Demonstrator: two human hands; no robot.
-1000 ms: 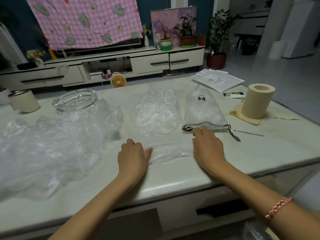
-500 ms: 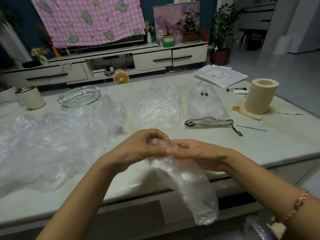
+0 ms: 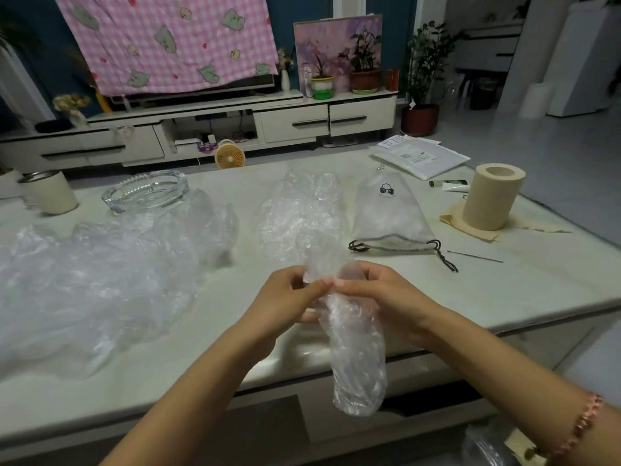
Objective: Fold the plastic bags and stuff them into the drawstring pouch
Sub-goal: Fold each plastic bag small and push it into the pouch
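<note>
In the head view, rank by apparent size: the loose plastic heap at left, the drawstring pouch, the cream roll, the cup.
1. plastic heap
2. drawstring pouch
3. cream roll
4. cup, only slightly smaller than the roll; the wide-angle edges make that pair unsure.

Both forearms are bare as far as the frame edge, the left one coming in from about 7 o'clock, the right from about 4 o'clock. The left hand (image 3: 285, 297) and the right hand (image 3: 386, 297) have short, pale-tipped fingernails, seen best on the thumbs. A thin pink bracelet (image 3: 584, 422) circles the right wrist, near the 4 o'clock corner. It looks like small beads or a braided cord; the blur there leaves that unsettled.
</note>
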